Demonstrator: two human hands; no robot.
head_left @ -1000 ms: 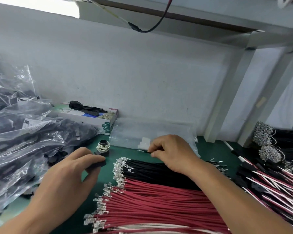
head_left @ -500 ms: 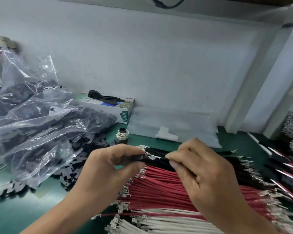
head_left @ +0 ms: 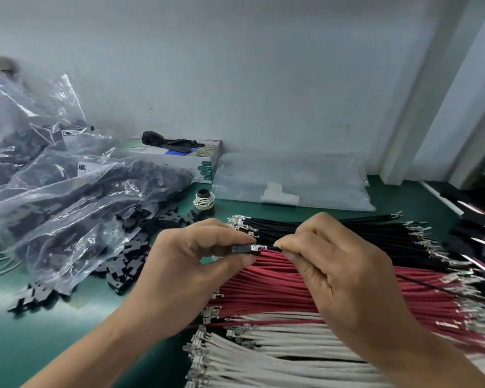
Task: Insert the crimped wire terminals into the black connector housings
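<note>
My left hand pinches a small black connector housing between thumb and forefinger. My right hand pinches a black wire just behind its silver crimped terminal. The terminal's tip sits at the housing's open end. Both hands hover above rows of black wires, red wires and white wires lying on the green bench. Loose black housings spill on the mat to the left.
Clear plastic bags of black housings pile up at left. A glove box and a flat clear bag lie against the back wall. A small roll with rubber bands stands behind the hands. Finished assemblies lie at right.
The hands have risen from the bench and come together; the left one brought up a housing, the right one a black wire, and the terminal now meets the housing's opening.
</note>
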